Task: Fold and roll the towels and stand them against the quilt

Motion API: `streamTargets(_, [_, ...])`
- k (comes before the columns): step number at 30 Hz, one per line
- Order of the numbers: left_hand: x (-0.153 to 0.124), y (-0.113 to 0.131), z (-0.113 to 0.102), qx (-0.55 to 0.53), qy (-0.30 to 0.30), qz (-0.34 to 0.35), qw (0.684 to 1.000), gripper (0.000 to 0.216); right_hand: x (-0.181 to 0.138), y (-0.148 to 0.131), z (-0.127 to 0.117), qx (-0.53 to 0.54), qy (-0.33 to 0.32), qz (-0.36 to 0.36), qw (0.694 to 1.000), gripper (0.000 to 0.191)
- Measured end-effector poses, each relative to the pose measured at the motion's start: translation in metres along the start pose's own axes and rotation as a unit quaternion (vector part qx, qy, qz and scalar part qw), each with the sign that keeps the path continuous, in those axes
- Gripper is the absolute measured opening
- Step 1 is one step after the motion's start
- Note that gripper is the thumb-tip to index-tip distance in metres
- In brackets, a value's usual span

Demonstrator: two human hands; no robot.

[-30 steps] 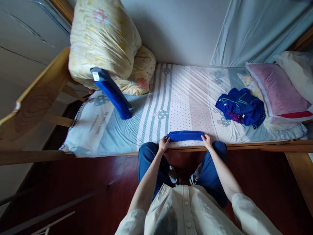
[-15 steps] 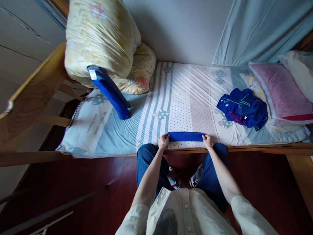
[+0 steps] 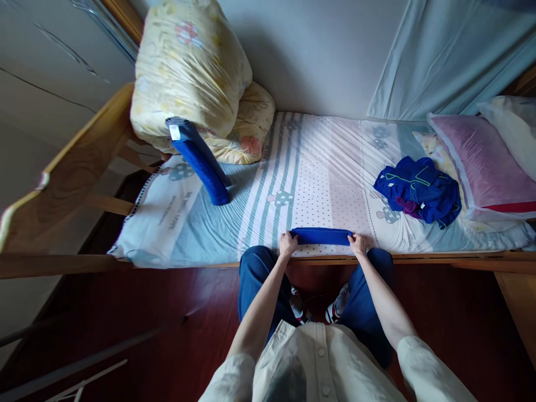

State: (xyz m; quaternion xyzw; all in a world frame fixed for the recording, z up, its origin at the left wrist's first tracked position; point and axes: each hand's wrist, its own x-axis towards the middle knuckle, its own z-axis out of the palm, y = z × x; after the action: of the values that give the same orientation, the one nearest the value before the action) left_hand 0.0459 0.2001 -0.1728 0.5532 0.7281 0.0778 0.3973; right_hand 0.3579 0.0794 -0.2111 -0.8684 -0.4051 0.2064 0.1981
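Observation:
A blue cloth folded into a long narrow strip [image 3: 321,237] lies along the near edge of the bed. My left hand [image 3: 288,243] pinches its left end, and my right hand [image 3: 357,244] pinches its right end. What kind of garment or cloth it is cannot be made out. To the right on the sheet is a crumpled heap of blue clothes [image 3: 422,187] with green piping and a bit of purple. A blue rolled-up cloth [image 3: 201,164] with a white label leans against the quilt at the left.
A yellow patterned quilt [image 3: 190,72] is piled at the bed's left end by the wooden bed frame [image 3: 71,162]. At the right lie a pink pillow [image 3: 473,159] and a grey-blue curtain [image 3: 452,61]. Beneath the patterned bed sheet [image 3: 310,201] is a dark red floor [image 3: 184,329].
The view has shifted slightly, so the bed and its things appear a little further right. Both hands keep their hold on the ends of the folded blue cloth.

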Motion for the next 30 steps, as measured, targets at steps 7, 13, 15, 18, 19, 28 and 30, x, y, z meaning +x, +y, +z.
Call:
streamTargets(7, [0.011,0.005,-0.007,-0.111,-0.040,-0.054,0.992,0.044,0.000,-0.010,-0.007,-0.016,-0.008,-0.005,1.000,0.011])
streamTargets(13, [0.011,0.018,-0.021,-0.253,-0.089,-0.066,0.961,0.040,0.001,-0.036,-0.030,-0.079,-0.072,0.043,0.993,0.016])
streamTargets(15, [0.009,0.023,-0.025,-0.297,-0.093,-0.062,0.948,0.044,-0.001,-0.048,-0.038,-0.115,-0.091,0.041,0.988,0.020])
streamTargets(18, [0.004,0.030,-0.030,-0.361,-0.101,-0.044,0.926,0.048,-0.003,-0.068,-0.051,-0.171,-0.113,0.014,0.979,0.032])
streamTargets(19, [0.001,0.033,-0.032,-0.379,-0.102,-0.037,0.919,0.048,-0.004,-0.076,-0.056,-0.182,-0.120,-0.002,0.976,0.038])
streamTargets(28, [-0.039,0.082,-0.072,-0.377,-0.108,0.146,0.908,0.036,-0.008,-0.177,-0.083,-0.011,-0.189,-0.232,0.954,0.103])
streamTargets(30, [-0.051,0.096,-0.083,-0.348,-0.112,0.213,0.906,0.033,-0.014,-0.197,-0.090,0.052,-0.194,-0.252,0.947,0.107])
